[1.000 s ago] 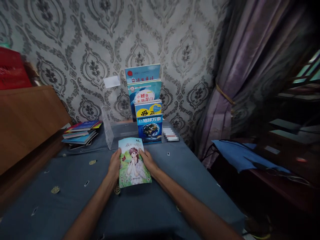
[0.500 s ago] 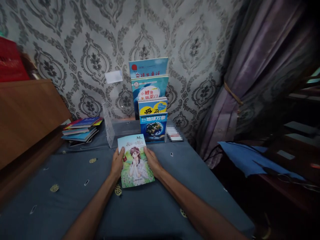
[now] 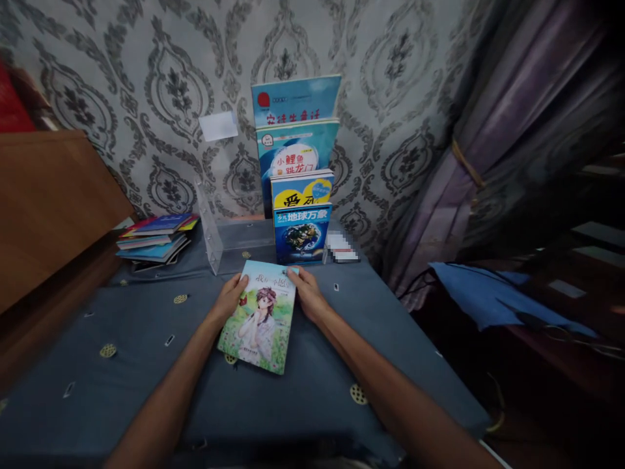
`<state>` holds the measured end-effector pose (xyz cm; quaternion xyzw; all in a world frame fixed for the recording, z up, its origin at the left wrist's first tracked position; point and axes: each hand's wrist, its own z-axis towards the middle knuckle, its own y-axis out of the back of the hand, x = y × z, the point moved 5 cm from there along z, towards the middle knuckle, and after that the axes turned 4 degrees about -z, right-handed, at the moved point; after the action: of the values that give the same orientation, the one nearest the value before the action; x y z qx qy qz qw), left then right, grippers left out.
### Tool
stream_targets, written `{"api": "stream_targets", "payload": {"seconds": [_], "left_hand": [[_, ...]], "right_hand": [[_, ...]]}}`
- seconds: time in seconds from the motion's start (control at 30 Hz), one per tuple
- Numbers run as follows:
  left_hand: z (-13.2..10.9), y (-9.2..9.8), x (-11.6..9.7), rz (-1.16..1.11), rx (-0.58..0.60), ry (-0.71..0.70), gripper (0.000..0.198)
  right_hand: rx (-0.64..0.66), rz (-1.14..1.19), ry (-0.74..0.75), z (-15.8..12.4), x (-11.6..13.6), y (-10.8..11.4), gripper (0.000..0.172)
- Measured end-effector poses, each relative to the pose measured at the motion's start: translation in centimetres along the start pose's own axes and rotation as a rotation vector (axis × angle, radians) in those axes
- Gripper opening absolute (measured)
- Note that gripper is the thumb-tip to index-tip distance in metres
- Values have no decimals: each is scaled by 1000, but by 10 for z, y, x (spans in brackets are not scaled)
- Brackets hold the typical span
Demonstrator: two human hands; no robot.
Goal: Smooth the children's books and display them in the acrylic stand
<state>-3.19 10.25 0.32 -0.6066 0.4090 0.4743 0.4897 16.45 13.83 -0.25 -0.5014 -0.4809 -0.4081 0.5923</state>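
A thin paperback book (image 3: 258,319) with a drawn figure in white on a green field is held face up above the cloth, tilted with its lower edge toward the left. My left hand (image 3: 230,298) grips its upper left edge, thumb on the cover. At the upper right corner, my right hand (image 3: 308,292) pinches the same book. Behind it stands a clear acrylic rack (image 3: 209,228). In the rack's right part, several books stand in rising steps, with a blue globe book (image 3: 301,234) in front and a tall blue book (image 3: 297,98) at the back.
A loose pile of books (image 3: 156,240) lies on the left of the cloth-covered table (image 3: 146,391), beside a wooden panel (image 3: 53,208). White cards (image 3: 342,246) lie right of the rack. A tied purple curtain (image 3: 439,215) hangs right; blue cloth (image 3: 478,296) lies beyond the table edge.
The book has turned clockwise, its lower edge swinging left, and my right hand has shifted to its upper right corner. The camera view has tilted slightly downward.
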Motion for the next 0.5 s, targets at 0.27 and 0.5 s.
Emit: {"api": "stream_targets", "payload": {"seconds": [0.27,0.5], "left_hand": [[-1,15,-14,656,12,-273,30],[-40,-32,-30,1368,44,-505,24]], "right_hand": [[-84,-179,40,16,-13,20,24],[-172,-372,82,30,-21,37,15]]}}
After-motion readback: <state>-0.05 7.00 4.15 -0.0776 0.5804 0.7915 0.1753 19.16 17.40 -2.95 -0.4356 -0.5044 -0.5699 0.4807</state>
